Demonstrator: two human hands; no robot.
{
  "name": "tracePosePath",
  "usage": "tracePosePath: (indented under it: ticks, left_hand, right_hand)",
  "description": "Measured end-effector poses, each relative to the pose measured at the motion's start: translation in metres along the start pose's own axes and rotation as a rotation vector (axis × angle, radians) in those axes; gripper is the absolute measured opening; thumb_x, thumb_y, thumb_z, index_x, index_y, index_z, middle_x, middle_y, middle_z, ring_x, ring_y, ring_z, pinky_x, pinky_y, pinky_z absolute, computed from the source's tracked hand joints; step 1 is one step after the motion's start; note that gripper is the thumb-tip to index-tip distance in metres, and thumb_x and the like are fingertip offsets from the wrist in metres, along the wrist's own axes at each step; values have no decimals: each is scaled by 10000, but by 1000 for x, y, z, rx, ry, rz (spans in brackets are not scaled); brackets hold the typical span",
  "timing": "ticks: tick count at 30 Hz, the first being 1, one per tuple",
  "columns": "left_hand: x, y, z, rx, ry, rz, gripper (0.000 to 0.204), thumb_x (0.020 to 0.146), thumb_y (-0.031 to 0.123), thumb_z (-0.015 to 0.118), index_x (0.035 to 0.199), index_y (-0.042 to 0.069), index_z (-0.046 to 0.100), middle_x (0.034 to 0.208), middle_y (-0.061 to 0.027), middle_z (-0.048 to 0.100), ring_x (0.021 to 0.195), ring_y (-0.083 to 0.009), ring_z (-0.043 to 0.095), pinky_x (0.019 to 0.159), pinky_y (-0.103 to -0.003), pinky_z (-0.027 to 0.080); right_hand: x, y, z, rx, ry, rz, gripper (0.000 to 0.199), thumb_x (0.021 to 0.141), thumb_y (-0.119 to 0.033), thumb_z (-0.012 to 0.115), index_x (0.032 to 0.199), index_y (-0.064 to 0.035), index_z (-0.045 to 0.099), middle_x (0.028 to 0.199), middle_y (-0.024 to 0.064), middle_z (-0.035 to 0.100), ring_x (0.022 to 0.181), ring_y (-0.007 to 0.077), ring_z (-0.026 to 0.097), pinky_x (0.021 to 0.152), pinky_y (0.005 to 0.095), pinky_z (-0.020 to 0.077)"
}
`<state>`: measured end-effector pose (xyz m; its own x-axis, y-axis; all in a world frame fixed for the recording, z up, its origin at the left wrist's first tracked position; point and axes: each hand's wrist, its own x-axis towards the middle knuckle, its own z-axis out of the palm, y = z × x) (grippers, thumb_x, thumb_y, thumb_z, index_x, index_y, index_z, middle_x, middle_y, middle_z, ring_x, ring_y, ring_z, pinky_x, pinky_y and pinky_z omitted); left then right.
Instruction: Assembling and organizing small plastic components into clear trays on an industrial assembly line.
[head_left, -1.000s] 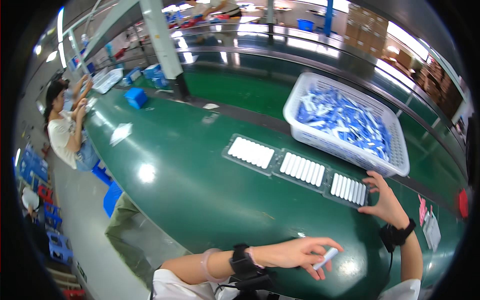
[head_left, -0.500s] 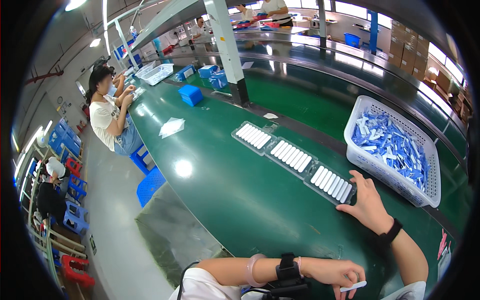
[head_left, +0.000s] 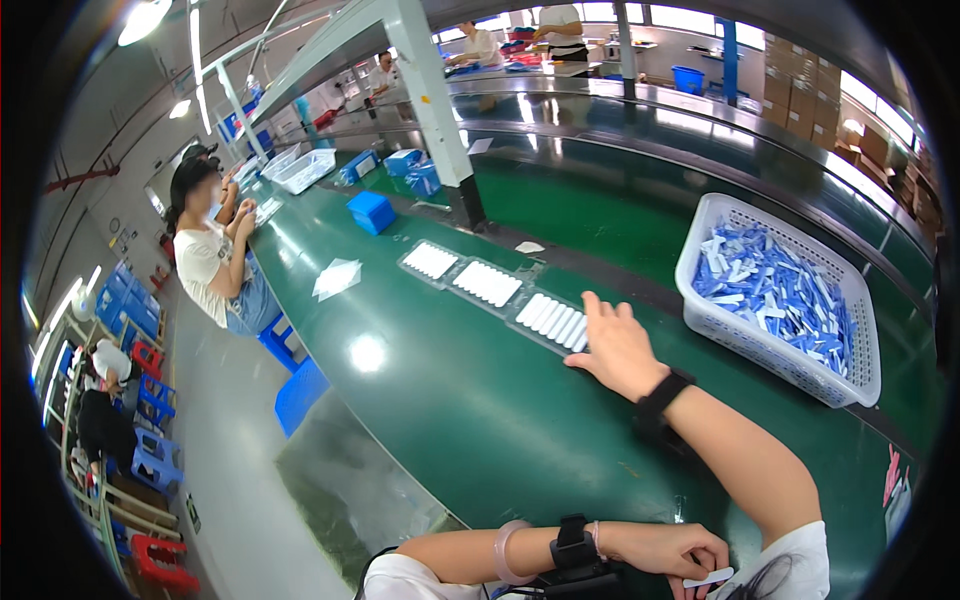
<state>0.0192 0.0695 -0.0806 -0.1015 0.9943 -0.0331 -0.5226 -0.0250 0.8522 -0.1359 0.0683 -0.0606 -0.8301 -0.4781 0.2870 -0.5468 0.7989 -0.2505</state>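
My right hand (head_left: 622, 350) reaches across the green table, thumb and fingers spanning the near end of a clear plastic tray (head_left: 528, 342). That tray holds several white round-ended strips (head_left: 552, 321) side by side. Two more filled trays, a middle tray (head_left: 487, 284) and a far tray (head_left: 430, 261), continue the row away to the left. Close to my body, my left hand (head_left: 688, 556) pinches a single small white strip (head_left: 708, 579) between its fingers. Black bands circle both wrists.
A white perforated basket (head_left: 690, 290) full of blue and white strips stands at the right. Clear sheets (head_left: 338, 279) and a blue box (head_left: 371, 212) lie farther left. A post (head_left: 430, 110) rises behind the trays. A seated person (head_left: 208, 250) works at the table's left edge.
My right hand has moved left and away from me, and the row of trays has slid the same way with it. The left hand stays low with the white strip.
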Motion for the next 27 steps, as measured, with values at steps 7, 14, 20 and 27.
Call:
tracePosePath:
  ticks: [7,14,20,27]
  left_hand:
    - [-2,12,3,63,-21,-48,137,862,38,416,965,-13,490,783,-50,579,730,-96,575,695,-229,515]
    - [-5,12,-3,60,-77,-117,144,898,83,434,1012,5,473,842,-30,539,756,-67,524,681,-218,508]
    - [-6,16,-5,24,56,-113,219,906,112,419,1098,10,443,880,-89,590,779,-142,596,662,-252,522]
    - [-8,22,-26,-5,531,163,241,897,117,479,1108,3,449,993,-108,560,897,-203,593,782,-286,480]
  right_hand:
    - [23,-10,22,-14,76,45,813,574,-308,777,1206,29,392,921,128,582,933,276,508,737,367,450]
    - [0,16,4,271,-114,-67,842,684,-211,712,1300,68,212,1181,238,402,1059,365,451,874,410,421]
    - [-94,64,-53,251,-149,-107,664,727,-190,657,1241,60,319,1203,209,409,1101,342,428,911,375,390]
    - [-162,81,-118,878,-263,376,381,787,-256,639,1017,34,555,804,126,637,693,166,605,642,271,479]
